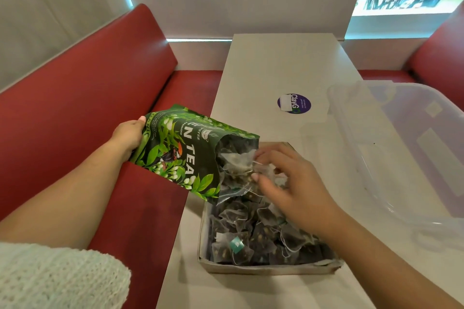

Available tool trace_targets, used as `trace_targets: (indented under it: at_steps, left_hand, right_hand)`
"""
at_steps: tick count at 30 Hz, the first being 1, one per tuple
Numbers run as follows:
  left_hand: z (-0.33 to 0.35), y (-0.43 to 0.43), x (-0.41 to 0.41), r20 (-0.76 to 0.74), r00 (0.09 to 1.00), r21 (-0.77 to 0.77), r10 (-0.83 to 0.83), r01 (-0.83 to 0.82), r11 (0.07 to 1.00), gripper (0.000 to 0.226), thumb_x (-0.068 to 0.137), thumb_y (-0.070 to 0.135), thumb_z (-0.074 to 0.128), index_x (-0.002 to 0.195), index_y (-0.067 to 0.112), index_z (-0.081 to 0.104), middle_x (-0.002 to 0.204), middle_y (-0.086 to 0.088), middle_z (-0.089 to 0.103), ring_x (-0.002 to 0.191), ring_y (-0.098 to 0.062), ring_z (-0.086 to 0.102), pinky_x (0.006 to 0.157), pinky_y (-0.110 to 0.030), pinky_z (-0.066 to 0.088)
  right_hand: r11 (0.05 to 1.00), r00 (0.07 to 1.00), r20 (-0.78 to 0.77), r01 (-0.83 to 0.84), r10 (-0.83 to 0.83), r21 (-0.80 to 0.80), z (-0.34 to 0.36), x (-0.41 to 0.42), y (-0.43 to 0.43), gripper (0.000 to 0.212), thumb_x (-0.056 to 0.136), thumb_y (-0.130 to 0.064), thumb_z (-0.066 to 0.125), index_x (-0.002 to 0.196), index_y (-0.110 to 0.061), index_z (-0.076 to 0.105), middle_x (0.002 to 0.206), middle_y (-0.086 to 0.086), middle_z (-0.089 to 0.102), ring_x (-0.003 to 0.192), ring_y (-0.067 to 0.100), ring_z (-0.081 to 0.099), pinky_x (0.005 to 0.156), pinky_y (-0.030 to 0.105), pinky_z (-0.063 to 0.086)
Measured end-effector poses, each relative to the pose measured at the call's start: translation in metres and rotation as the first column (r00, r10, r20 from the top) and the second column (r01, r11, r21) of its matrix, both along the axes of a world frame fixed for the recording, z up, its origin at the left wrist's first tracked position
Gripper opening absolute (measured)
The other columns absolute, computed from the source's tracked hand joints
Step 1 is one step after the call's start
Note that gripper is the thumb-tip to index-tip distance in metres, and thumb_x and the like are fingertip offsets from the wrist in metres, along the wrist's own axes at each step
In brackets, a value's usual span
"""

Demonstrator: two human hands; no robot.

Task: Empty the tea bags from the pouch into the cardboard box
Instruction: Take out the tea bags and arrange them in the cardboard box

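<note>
A green tea pouch (pixel 183 153) with leaf print lies tilted on its side, its open mouth over the left far corner of the cardboard box (pixel 266 269). My left hand (pixel 129 134) grips the pouch's closed bottom end. Clear pyramid tea bags (pixel 253 233) fill the box, and more spill from the pouch mouth. My right hand (pixel 288 183) is at the mouth, fingers curled, pinching a tea bag (pixel 238 162) there.
The box sits on a white table (pixel 281 68) with a purple round sticker (pixel 294 103). A large clear plastic container (pixel 406 148) stands to the right. Red bench seating (pixel 100 98) runs along the left and behind the table.
</note>
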State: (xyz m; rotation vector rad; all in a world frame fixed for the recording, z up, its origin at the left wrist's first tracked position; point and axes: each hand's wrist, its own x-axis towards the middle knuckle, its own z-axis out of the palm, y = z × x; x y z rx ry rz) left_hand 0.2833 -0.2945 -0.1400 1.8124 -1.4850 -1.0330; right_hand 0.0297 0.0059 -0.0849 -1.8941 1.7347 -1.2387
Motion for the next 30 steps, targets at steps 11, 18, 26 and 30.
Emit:
trace_targets:
  at_steps: [11, 18, 26, 30]
  left_hand:
    - [0.005, -0.007, 0.014, 0.014, 1.0, -0.007, 0.023, -0.023, 1.0, 0.05, 0.092, 0.054, 0.042, 0.114, 0.016, 0.065, 0.118, -0.016, 0.064, 0.11, -0.038, 0.059, 0.096, -0.047, 0.045]
    - [0.001, -0.007, 0.024, 0.052, 0.996, -0.002, 0.067, -0.067, 0.998, 0.052, 0.09, 0.057, 0.042, 0.114, 0.017, 0.064, 0.122, -0.02, 0.062, 0.113, -0.042, 0.057, 0.097, -0.049, 0.044]
    - [0.004, -0.004, 0.014, -0.022, 0.996, 0.027, 0.081, -0.08, 0.996, 0.047, 0.093, 0.052, 0.044, 0.119, 0.016, 0.062, 0.123, -0.015, 0.061, 0.113, -0.037, 0.057, 0.095, -0.044, 0.045]
    - [0.008, 0.001, 0.012, -0.063, 0.994, 0.047, 0.086, -0.083, 0.995, 0.048, 0.093, 0.052, 0.045, 0.121, 0.016, 0.061, 0.123, -0.016, 0.062, 0.112, -0.038, 0.058, 0.096, -0.046, 0.045]
  right_hand:
    - [0.994, 0.992, 0.1, 0.067, -0.075, 0.081, -0.008, -0.026, 0.043, 0.017, 0.08, -0.001, 0.063, 0.082, -0.018, 0.061, 0.078, -0.007, 0.062, 0.071, 0.01, 0.058, 0.063, 0.014, 0.044]
    - [0.917, 0.876, -0.435, -0.018, 0.206, 0.398, -0.034, -0.031, 0.048, 0.041, 0.082, -0.035, 0.064, 0.121, -0.035, 0.053, 0.132, -0.01, 0.041, 0.115, 0.014, 0.043, 0.096, 0.029, 0.044]
    - [0.822, 0.78, -0.541, 0.061, 0.315, 0.566, -0.05, -0.027, 0.04, 0.052, 0.084, -0.005, 0.059, 0.131, -0.027, 0.053, 0.126, -0.001, 0.053, 0.106, 0.019, 0.057, 0.086, 0.029, 0.05]
    - [0.896, 0.748, -0.624, 0.092, 0.226, 0.434, -0.033, -0.032, 0.043, 0.037, 0.08, -0.018, 0.067, 0.116, -0.028, 0.062, 0.117, -0.002, 0.056, 0.104, 0.021, 0.053, 0.08, 0.027, 0.045]
